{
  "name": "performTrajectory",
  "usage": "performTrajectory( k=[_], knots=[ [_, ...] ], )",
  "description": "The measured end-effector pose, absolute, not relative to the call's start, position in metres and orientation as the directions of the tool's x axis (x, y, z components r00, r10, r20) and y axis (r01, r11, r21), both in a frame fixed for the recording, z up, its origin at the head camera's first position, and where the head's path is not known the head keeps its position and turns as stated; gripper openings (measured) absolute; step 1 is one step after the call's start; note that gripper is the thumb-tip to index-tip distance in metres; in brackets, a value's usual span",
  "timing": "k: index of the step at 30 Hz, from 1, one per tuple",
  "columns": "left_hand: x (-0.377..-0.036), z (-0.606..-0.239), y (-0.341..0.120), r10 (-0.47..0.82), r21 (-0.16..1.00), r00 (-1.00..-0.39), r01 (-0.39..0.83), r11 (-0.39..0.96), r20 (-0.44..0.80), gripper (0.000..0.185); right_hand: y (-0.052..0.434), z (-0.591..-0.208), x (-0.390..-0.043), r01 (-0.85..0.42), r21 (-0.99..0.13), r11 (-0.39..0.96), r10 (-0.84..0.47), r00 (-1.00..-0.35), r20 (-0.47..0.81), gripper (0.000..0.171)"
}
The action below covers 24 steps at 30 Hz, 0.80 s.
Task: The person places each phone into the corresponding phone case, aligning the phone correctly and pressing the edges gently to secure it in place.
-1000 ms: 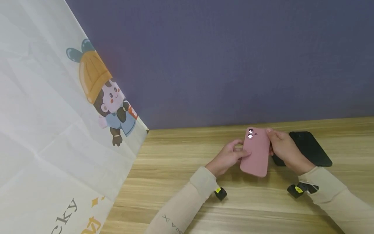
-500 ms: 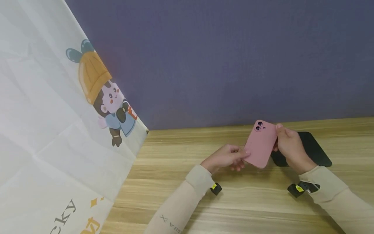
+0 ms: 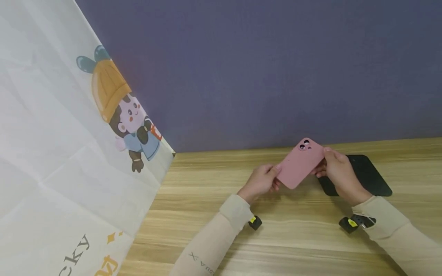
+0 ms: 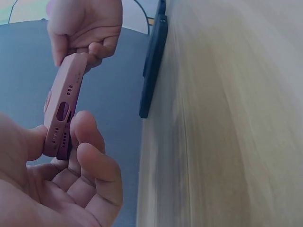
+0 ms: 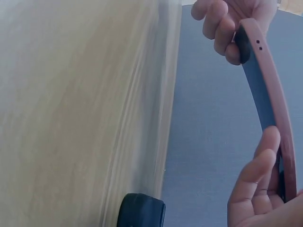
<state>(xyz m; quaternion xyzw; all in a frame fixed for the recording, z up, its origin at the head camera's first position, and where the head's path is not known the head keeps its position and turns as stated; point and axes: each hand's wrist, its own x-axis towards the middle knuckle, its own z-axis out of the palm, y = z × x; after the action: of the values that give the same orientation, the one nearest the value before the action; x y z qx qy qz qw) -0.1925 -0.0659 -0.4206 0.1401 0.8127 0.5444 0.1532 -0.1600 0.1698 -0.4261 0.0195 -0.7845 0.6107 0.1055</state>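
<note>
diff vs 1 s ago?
The pink phone case rose and tilted, its camera end swinging up and right. Left hand shifted to pinch the lower end; right hand keeps the upper end. The black phone on the table stayed put.

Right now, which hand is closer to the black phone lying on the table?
Right. The right hand hovers just over the black phone's near end, gripping the pink case; the left hand holds the case's far end, well to the phone's left.

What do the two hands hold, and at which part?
Both hold the pink phone case: the left hand pinches its bottom end, the right hand grips its upper edge near the camera holes.
</note>
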Motion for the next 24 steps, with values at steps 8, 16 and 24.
performTrajectory(
  k=[8,16,24],
  knots=[
    [-0.1915,-0.4238,-0.0641,0.375,0.897,-0.924,0.109,0.429,-0.067,0.034,0.1658,-0.4262,-0.1627,-0.137,-0.947,0.29,0.104,-0.979,0.174,0.06],
    [-0.1908,-0.4251,-0.0616,0.381,0.877,-0.924,0.165,0.451,-0.022,0.032,0.1653,-0.4253,-0.1594,-0.138,-0.954,0.268,0.124,-0.977,0.176,0.06],
    [-0.1915,-0.4254,-0.0615,0.428,0.921,-0.902,0.12,0.371,-0.056,0.031,0.167,-0.4278,-0.162,-0.132,-0.96,0.246,0.15,-0.973,0.173,0.057]
  ],
)
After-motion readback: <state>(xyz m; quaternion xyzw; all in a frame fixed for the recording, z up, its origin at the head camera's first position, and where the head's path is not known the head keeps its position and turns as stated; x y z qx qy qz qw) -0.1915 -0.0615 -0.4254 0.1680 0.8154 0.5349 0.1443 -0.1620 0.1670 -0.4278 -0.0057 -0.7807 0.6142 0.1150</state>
